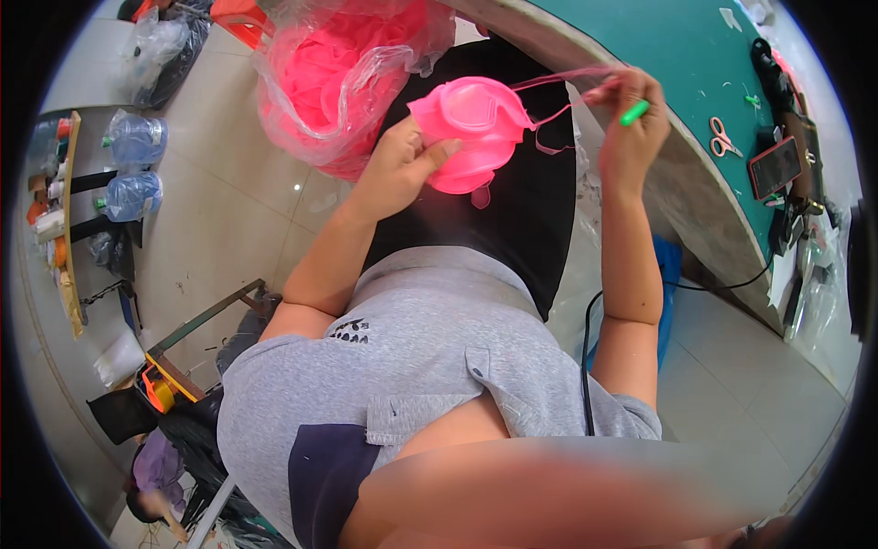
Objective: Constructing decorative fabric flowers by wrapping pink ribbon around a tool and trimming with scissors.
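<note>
My left hand (401,172) grips a bright pink moulded piece (476,151) by its left edge, thumb on top. The piece is soft-looking, with rounded lobes and a raised ring shape, held above my black-clad lap. Thin pink strips (551,116) trail from its right side toward my right hand (631,123). That hand is closed, slightly blurred, and raised near the table edge. A short bright green handle (634,113) pokes out of it; its other end is hidden. The fingertips pinch the far end of a pink strip.
A clear plastic bag (338,101) full of pink pieces stands beyond my left hand. On the green-topped table (681,69) at right lie scissors (722,137) and a phone (776,168). A black cable (590,366) hangs by my right arm. Water bottles (134,197) stand at left; another person (157,476) is at lower left.
</note>
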Tool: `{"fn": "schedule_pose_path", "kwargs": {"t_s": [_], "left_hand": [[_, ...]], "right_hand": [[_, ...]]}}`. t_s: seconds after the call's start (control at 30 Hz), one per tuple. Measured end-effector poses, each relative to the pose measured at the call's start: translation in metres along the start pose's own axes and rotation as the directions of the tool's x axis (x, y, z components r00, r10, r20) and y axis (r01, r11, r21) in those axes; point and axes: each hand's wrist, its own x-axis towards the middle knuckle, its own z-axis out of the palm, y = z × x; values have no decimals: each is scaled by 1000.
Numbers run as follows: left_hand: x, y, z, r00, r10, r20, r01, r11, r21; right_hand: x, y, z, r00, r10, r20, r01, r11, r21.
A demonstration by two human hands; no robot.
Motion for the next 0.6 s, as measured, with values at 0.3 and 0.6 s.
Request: {"fn": "schedule_pose_path", "kwargs": {"t_s": [0.3,0.6], "left_hand": [[5,2,-13,998,14,-55,-25,979,-201],[16,-18,-26,989,-54,-137,39,993,-109]], "right_hand": [[37,-50,-62,807,-323,-494,366,930,-10],[51,-100,-207,836,-167,-522,501,619,605]]}}
